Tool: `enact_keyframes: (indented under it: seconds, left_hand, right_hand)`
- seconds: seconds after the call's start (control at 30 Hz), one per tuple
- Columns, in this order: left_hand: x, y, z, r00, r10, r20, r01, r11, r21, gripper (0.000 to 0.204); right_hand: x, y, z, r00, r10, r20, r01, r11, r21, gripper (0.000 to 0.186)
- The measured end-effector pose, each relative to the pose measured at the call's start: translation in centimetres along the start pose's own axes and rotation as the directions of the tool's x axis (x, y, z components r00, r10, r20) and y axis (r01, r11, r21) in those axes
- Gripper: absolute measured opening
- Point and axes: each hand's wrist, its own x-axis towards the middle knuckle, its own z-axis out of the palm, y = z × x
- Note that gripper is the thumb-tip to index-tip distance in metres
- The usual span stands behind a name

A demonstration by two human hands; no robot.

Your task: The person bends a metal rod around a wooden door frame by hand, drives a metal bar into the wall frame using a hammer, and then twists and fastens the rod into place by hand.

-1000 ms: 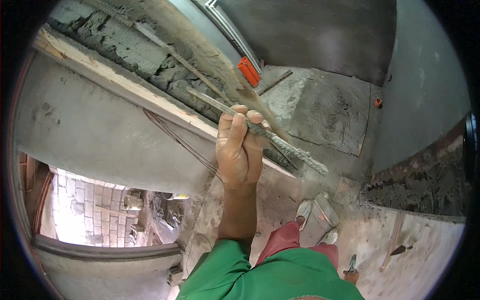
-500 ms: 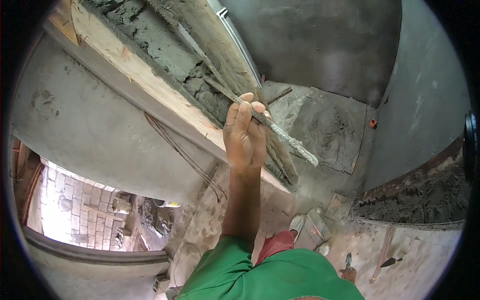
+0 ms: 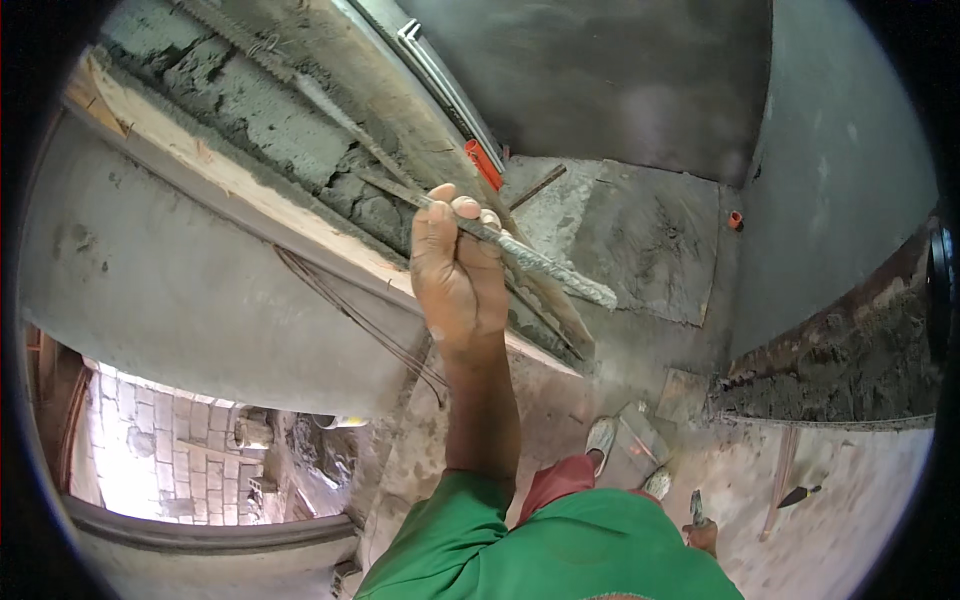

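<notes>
My left hand [image 3: 458, 270] is closed around a thin steel rod [image 3: 560, 275], its right end crusted with grey mortar, held slanting over a long wooden form [image 3: 235, 175]. Rough, cracked wet concrete [image 3: 270, 115] fills the form, and another bar [image 3: 345, 115] runs along it. Low at my right side, my right hand [image 3: 702, 535] grips a tool with a metal blade [image 3: 697, 505], apparently a trowel, partly hidden by my green shirt.
White pipes [image 3: 450, 80] and orange pipe [image 3: 483, 163] stand past the form. Grey walls [image 3: 830, 180] enclose the right side; a concrete ledge [image 3: 830, 375] juts below them. Loose boards [image 3: 635, 440] lie by my feet. A lower-left opening shows paving blocks [image 3: 175, 440].
My left hand and the rod have moved a little leftward compared with half a second ago. The view has shifted slightly as well. Both hands keep their holds.
</notes>
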Motion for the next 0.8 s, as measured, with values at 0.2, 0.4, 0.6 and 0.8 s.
enact_keyframes:
  seconds: [0.2, 0.4, 0.6, 0.8]
  left_hand:
    - [1.8, -0.2, -1.0, 0.996, 0.006, 0.088, 0.001, 0.997, -0.080, 0.027]
    - [2.7, -0.2, 1.3, 0.996, 0.091, 0.007, -0.090, 0.994, -0.054, 0.024]
    - [4.1, -0.1, 0.9, 0.992, 0.120, -0.032, -0.118, 0.991, 0.067, 0.024]
    - [3.8, 0.2, 0.3, 0.997, 0.062, -0.055, -0.059, 0.996, 0.062, 0.024]
  right_hand:
    - [0.1, -0.5, -0.1, 0.996, -0.073, -0.043, 0.069, 0.995, -0.077, 0.023]
    - [-0.6, -5.2, 0.3, 0.988, -0.146, -0.051, 0.145, 0.989, -0.016, 0.023]
    - [-1.7, -11.5, 1.3, 0.963, -0.265, 0.037, 0.264, 0.964, 0.037, 0.018]
    - [-2.8, -20.3, 3.1, 0.795, -0.584, 0.164, 0.598, 0.800, -0.049, 0.015]
